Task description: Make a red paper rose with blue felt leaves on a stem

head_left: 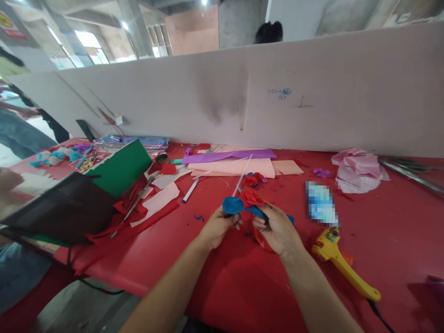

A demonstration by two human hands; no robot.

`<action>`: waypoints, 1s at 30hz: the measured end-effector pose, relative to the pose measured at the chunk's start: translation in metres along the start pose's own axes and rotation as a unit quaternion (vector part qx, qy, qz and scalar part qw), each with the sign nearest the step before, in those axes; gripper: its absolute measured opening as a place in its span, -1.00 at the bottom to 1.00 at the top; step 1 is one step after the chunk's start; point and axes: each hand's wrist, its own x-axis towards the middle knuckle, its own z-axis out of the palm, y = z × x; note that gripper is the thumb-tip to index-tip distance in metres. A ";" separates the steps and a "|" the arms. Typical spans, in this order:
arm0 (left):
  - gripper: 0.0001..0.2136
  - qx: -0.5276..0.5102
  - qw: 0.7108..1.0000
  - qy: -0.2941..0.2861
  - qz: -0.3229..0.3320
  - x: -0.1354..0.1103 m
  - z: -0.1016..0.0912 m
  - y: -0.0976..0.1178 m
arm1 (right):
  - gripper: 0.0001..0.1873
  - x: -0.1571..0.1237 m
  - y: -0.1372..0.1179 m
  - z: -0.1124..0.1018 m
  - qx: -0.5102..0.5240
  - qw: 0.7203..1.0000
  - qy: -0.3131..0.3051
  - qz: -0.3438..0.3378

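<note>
Low over the red table, my left hand [215, 227] pinches one end of a strip of blue crepe paper [233, 205], which bulges into a rounded lobe there. My right hand [279, 229] has its fingers closed on the strip's other part, beneath a ruffled red paper flower [252, 198]. The strip runs between both hands, and a blue end pokes out right of my right hand. Just beyond lies a small red and blue paper flower [255, 178]. A thin translucent stick [243, 175] slants behind my hands.
A yellow glue gun [343, 264] with a black cord lies right, below a pixelated packet [321, 203]. Crumpled pink paper [360, 171] sits behind. Purple paper [229, 157], peach sheets [239, 167] and a pen [190, 190] lie ahead. Scissors [137, 199] and a green board [121, 169] are left.
</note>
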 end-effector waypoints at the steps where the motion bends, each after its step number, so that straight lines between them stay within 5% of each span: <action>1: -0.79 0.003 1.000 0.001 -0.002 0.000 0.000 0.000 | -0.75 0.000 0.000 0.000 0.002 1.000 -0.001 0.003; 12: -0.90 0.092 0.996 0.008 0.011 -0.002 0.006 0.006 | -0.63 -0.001 -0.007 -0.001 -0.010 0.999 0.048 -0.003; 20: -0.94 0.137 0.990 -0.012 0.011 -0.005 0.009 0.009 | -0.66 -0.005 -0.008 -0.001 -0.141 0.988 0.043 -0.048; 30: -0.70 0.107 0.993 -0.027 0.033 -0.011 0.005 0.015 | -0.77 -0.001 -0.005 -0.003 -0.105 0.991 0.055 -0.062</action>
